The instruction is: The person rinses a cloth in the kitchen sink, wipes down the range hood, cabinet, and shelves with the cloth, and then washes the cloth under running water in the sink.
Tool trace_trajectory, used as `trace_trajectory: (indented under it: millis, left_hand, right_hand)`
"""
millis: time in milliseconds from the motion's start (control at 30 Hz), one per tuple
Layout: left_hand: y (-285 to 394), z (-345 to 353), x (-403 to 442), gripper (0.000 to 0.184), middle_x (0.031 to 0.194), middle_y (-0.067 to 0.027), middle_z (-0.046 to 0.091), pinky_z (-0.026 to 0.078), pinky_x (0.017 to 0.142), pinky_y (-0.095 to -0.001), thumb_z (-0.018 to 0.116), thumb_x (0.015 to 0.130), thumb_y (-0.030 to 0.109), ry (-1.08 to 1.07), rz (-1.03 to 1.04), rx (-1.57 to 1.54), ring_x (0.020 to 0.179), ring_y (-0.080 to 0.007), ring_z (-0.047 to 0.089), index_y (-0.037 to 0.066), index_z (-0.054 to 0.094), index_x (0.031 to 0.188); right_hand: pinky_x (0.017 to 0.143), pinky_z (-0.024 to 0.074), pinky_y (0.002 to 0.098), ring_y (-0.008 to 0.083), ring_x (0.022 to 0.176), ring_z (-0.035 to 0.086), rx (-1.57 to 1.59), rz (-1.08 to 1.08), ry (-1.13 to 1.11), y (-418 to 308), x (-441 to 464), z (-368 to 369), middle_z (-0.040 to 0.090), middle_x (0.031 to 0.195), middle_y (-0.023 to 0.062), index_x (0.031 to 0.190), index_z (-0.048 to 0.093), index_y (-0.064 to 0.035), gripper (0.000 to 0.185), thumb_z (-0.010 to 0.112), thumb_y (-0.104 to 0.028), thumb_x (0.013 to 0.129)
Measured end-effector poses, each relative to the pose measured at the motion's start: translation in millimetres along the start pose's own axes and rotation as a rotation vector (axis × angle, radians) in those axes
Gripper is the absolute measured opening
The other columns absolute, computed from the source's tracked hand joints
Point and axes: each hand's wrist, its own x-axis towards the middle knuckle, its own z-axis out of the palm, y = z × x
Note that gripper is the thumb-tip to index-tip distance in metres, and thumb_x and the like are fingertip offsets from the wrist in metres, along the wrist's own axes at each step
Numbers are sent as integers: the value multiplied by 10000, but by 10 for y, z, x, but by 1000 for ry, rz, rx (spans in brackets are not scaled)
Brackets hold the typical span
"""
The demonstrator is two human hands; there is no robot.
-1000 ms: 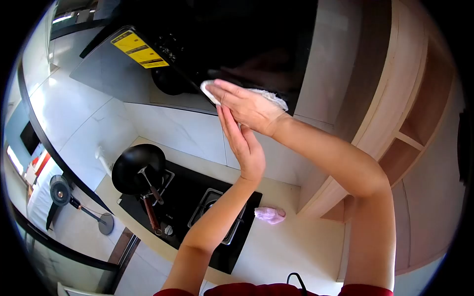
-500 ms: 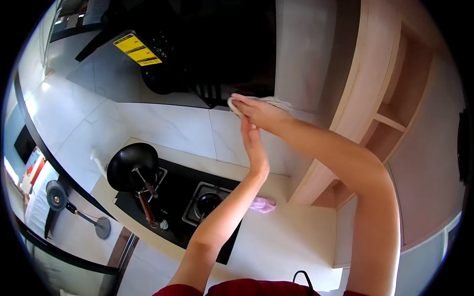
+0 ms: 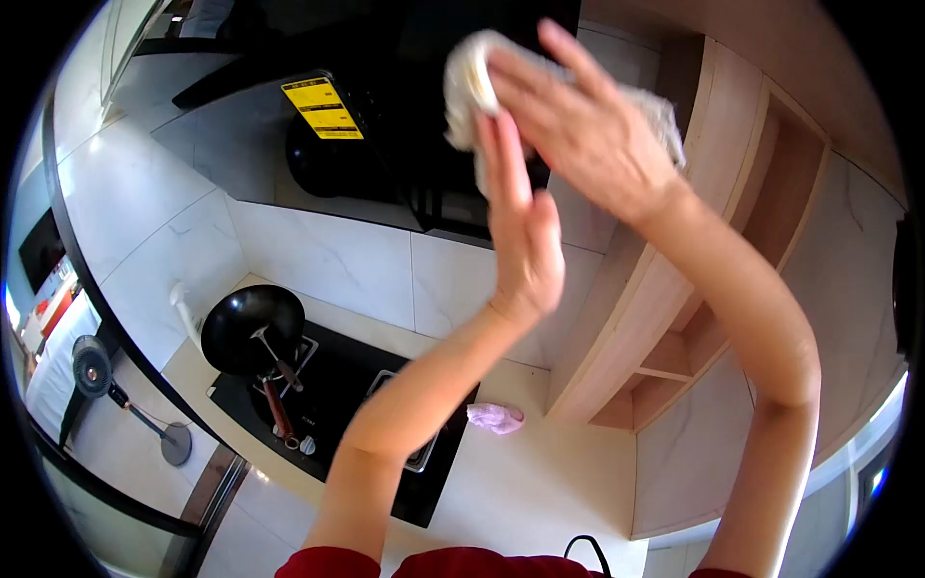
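Note:
A white cloth (image 3: 467,82) is bunched in front of the black range hood (image 3: 424,58). My right hand (image 3: 593,130) lies across the cloth, its fingers over the folded part and its thumb lifted away; a loose end hangs out beyond the wrist. Beneath it, my left hand (image 3: 520,212) points upward with straight fingers, the tips touching the cloth near my right fingers. How much of the cloth lies behind my left fingers is partly hidden. A yellow label (image 3: 323,108) sticks to the hood's face.
Below, a black wok (image 3: 252,328) with a metal-ended utensil inside rests on the black gas stove (image 3: 337,385). A pink cloth (image 3: 495,418) lies on the pale counter (image 3: 540,472). Wooden shelving (image 3: 617,318) stands at the right; a fan (image 3: 93,366) is at far left.
Both hands and the white cloth have risen and come closer to the camera, away from the hood's lower edge. The view has shifted slightly.

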Motion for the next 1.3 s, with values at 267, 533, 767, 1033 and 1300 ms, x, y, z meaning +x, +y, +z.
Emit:
trace_trajectory:
  millis: [267,533,767,1033,1300]
  left_hand:
    - [-529,-364,100,629,1491,-187,156,155,1103,-351,305,907,248,177,-157,-142,1363,-287,196,-2,88,1442]
    - [-1222,-442,-1417,622,1501,-200,121,147,1112,-336,332,894,167,-5,-602,-103,1392,-291,141,-27,89,1432]
    - [-692,-331,-932,647,1517,-174,36,90,1122,-332,323,878,88,-141,-504,-213,1404,-271,56,-4,21,1442]
    - [294,-418,1119,599,1435,-213,283,216,1086,-447,403,814,85,120,629,260,1340,-387,241,-12,286,1394]
    - [-326,-548,990,513,1432,-214,295,187,1098,-443,340,914,153,234,437,262,1343,-392,235,-24,275,1391]
  right_hand:
    - [1136,178,343,198,1324,309,24,61,-59,-561,351,308,424,1373,57,1289,482,-68,553,542,-203,756]
    - [1112,156,331,211,1336,273,128,-291,-459,-1974,-586,1015,361,1424,73,1317,461,-47,550,520,-221,798]
    - [1126,200,342,193,1291,353,178,-155,-221,-1149,-430,597,475,1325,75,1169,585,-31,452,572,-172,740]
    - [778,462,323,211,951,562,97,200,302,561,454,-381,593,1038,37,1065,607,-34,366,589,-165,724]
    - [872,430,305,202,1016,515,154,190,315,43,672,110,566,1099,57,1103,578,-8,421,574,-161,711]
